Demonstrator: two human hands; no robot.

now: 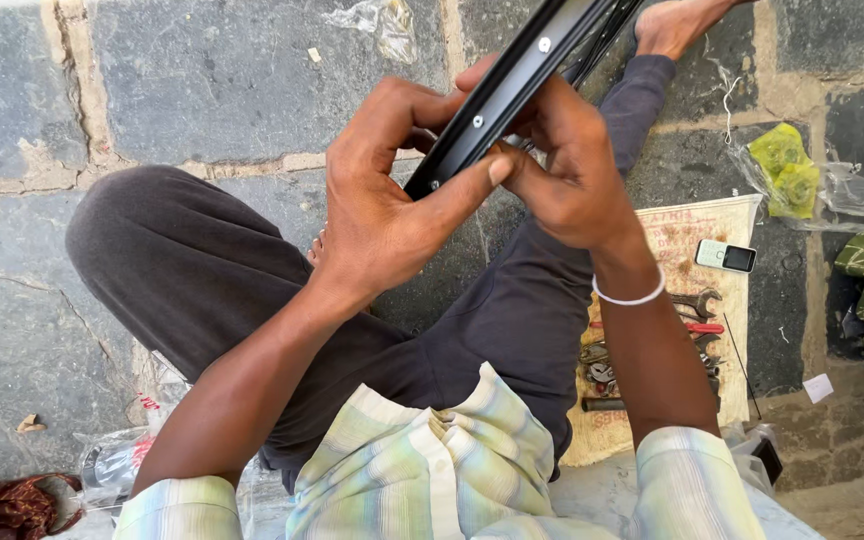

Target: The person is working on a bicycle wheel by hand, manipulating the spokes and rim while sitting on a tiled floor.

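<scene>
Striped shirt hem (452,460) nearest. We note left hand (382,215) and right hand (572,170) both clasping black wheel rim (512,80) above lap. Risk, our judgement: rim twisting loose, dropping toward spanners (697,305) right of rim.

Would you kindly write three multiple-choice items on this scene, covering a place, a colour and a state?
1. Where does the phone lie?
A on the sack
B on the lap
C in a bag

2. What colour is the rim?
A silver
B black
C red

3. How is the rim held?
A by both hands
B by one hand
C it rests on the ground

Answers: 1 A, it sits on the sack's top edge. 2 B, it is glossy black. 3 A, left hand and right hand grip it.
</scene>
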